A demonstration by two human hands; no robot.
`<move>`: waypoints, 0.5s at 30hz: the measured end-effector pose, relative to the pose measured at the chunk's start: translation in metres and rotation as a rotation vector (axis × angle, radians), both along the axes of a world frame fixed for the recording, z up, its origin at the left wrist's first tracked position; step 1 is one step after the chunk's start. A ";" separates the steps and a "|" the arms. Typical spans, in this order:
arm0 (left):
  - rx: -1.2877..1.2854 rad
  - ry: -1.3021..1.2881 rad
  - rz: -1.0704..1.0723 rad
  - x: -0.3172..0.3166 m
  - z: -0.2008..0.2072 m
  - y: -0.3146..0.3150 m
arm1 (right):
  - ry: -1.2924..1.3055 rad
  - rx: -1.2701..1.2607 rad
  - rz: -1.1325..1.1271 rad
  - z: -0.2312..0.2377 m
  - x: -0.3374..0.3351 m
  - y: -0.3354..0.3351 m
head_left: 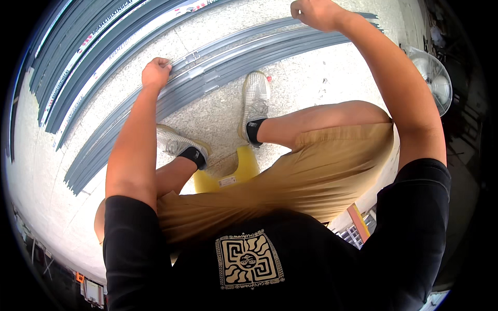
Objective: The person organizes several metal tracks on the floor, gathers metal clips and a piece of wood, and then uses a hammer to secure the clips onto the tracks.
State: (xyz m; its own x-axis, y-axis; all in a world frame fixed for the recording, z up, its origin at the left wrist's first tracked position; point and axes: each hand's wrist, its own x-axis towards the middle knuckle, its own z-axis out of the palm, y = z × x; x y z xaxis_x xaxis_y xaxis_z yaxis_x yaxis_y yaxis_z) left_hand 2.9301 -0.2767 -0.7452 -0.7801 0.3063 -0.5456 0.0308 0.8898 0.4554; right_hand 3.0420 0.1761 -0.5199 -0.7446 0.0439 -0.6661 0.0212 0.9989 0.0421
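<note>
Pale floor [303, 85] spreads beneath grey strips [228, 71] just beside my curled left hand [156, 72], near my curled right hand [317, 13]; whether either grips, I cannot tell

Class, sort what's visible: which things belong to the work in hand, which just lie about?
In the work, apparently:
- left hand
- right hand
- long, narrow grey strips by both hands

Lying about, seemingly:
- long dark-grey and white strips, upper left
- round, pale, wire-caged fan

2 arms [132, 145] [402, 85] fwd, L/R hands [156, 72] [317, 14] curled
</note>
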 end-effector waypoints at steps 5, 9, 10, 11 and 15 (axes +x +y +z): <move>0.206 -0.208 -0.142 -0.024 0.044 -0.012 | 0.394 -0.112 -0.431 0.069 0.132 0.059; 0.149 -0.251 -0.327 -0.055 0.106 -0.020 | 0.343 -0.129 -0.778 0.051 0.304 0.036; 0.160 -0.239 -0.341 -0.067 0.109 -0.025 | 0.286 -0.150 -0.824 0.037 0.355 0.027; 0.177 -0.214 -0.352 -0.086 0.114 -0.043 | 0.182 -0.188 -0.963 0.026 0.392 0.002; 0.220 -0.155 -0.309 -0.150 0.153 -0.103 | -0.055 -0.162 -0.994 -0.053 0.557 -0.114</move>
State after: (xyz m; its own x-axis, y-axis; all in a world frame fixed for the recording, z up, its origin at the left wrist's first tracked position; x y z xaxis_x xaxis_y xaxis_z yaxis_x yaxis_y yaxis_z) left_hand 2.7801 -0.3799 -0.5923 -0.5466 0.6357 -0.5451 0.1971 0.7303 0.6541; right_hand 3.5990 0.0619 -0.5726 -0.3872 0.5340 -0.7516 0.8500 0.5226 -0.0666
